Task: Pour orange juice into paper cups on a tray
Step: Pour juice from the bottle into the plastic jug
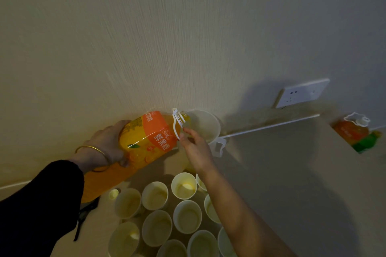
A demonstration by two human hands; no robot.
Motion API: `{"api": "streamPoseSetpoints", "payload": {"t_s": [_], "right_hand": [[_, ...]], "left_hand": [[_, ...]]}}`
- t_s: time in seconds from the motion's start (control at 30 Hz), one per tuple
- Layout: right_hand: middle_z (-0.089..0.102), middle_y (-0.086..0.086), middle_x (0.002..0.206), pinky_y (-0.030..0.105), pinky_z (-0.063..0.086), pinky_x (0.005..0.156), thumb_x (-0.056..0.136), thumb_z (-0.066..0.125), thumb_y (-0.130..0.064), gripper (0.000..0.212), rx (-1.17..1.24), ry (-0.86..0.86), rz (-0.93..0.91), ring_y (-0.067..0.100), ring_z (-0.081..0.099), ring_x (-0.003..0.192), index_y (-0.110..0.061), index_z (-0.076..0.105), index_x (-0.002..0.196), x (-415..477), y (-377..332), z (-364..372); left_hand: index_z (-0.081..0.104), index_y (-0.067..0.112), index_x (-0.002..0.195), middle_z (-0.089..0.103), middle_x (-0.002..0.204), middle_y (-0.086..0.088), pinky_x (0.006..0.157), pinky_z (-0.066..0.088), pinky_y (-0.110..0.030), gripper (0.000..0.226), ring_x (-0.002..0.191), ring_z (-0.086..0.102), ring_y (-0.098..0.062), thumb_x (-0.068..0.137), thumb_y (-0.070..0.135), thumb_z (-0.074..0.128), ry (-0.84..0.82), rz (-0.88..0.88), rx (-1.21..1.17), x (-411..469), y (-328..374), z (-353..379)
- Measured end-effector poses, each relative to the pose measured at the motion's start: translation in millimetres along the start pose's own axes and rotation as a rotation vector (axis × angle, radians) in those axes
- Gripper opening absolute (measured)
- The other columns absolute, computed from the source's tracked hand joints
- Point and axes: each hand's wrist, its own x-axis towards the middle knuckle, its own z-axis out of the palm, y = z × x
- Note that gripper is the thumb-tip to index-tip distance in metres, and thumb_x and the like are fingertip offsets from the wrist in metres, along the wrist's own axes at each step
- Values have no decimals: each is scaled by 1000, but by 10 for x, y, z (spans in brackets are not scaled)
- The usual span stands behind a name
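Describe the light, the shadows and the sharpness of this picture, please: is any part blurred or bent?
Head view: dim, warm light; a broad soft shadow lies on the wall beside the raised cup; the orange juice bottle shows a readable label, while the second bottle at the right edge is smeared; the wide lens skews the wall socket.

The left hand (106, 144) grips a big orange juice bottle (146, 137), tilted with its neck toward a raised paper cup (205, 125). The right hand (196, 150) reaches up to this cup and the bottle's white handle (177, 123) (its exact grip is not clear). Below stand many paper cups (187, 216), some holding juice.
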Motion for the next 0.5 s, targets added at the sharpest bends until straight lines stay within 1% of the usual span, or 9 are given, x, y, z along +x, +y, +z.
{"api": "streamPoseSetpoints", "payload": {"t_s": [0.27, 0.4, 0.5], "right_hand": [[58, 2, 128, 34, 40, 100, 99, 44, -36, 41, -12, -8, 0, 15, 52, 114, -23, 47, 137, 8, -4, -9], [58, 3, 129, 36, 41, 102, 98, 45, -37, 41, -16, -5, 4, 17, 53, 117, -23, 47, 137, 7, 3, 2], [58, 2, 127, 35, 41, 100, 98, 46, -36, 41, -12, -6, 7, 15, 53, 114, -23, 47, 137, 11, 4, -3]], "left_hand": [[28, 31, 142, 53, 129, -11, 95, 45, -47, 123, 117, 49, -37, 38, 16, 91, 5, -4, 3, 3, 10, -3], [28, 31, 142, 54, 128, -11, 95, 45, -47, 123, 116, 50, -37, 37, 16, 90, 3, -3, 3, 9, -2, 2], [27, 32, 141, 54, 127, -10, 95, 45, -46, 123, 116, 50, -37, 36, 17, 90, 4, -2, 8, 11, -1, 7]]}}
